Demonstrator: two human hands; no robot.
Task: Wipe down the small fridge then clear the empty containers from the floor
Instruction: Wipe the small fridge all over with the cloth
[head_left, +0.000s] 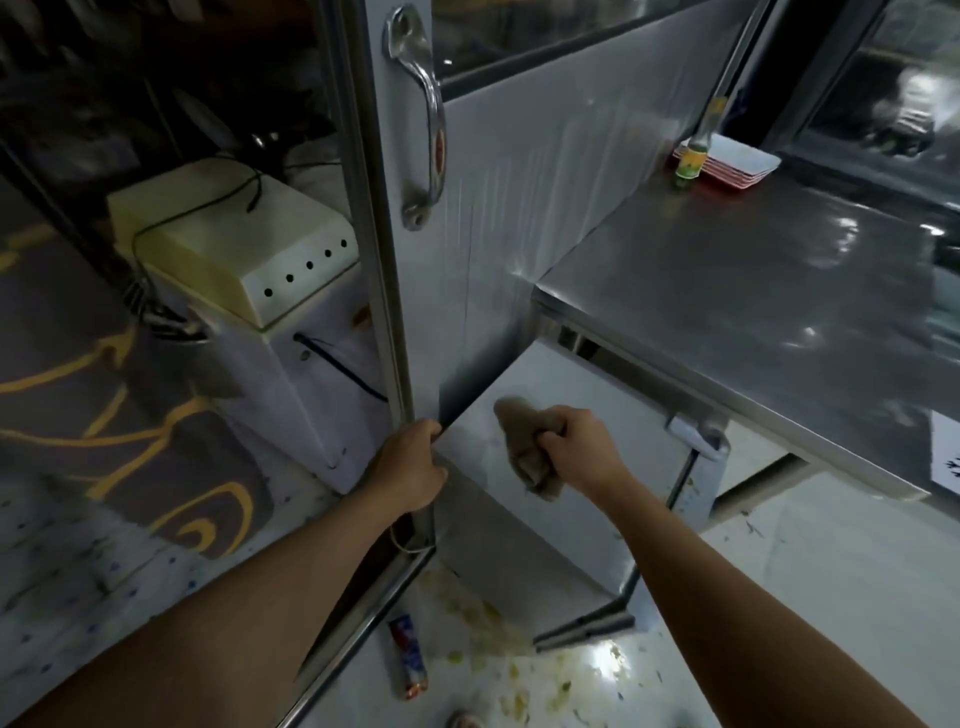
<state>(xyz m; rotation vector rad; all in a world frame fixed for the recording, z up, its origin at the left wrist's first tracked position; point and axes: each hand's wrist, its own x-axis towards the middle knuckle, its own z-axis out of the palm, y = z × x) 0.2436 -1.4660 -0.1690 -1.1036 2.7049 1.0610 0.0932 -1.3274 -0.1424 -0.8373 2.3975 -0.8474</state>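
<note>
The small white fridge (582, 499) stands low under a steel counter, its top and side facing me. My right hand (582, 447) is closed on a brownish cloth (524, 447) pressed against the fridge's top near its left corner. My left hand (410, 467) grips the fridge's left corner, where it meets a steel door frame (387, 291). On the floor below lies a crushed blue and red can (408, 654), on its side. Food scraps are scattered on the tiles around it.
A steel counter (769, 291) overhangs the fridge on the right, with a bottle (693, 156) and stacked red-rimmed trays (732, 163) at its back. A metal door with a handle (423, 119) rises ahead. A white box with cables (234, 244) and a patterned mat (130, 426) lie left.
</note>
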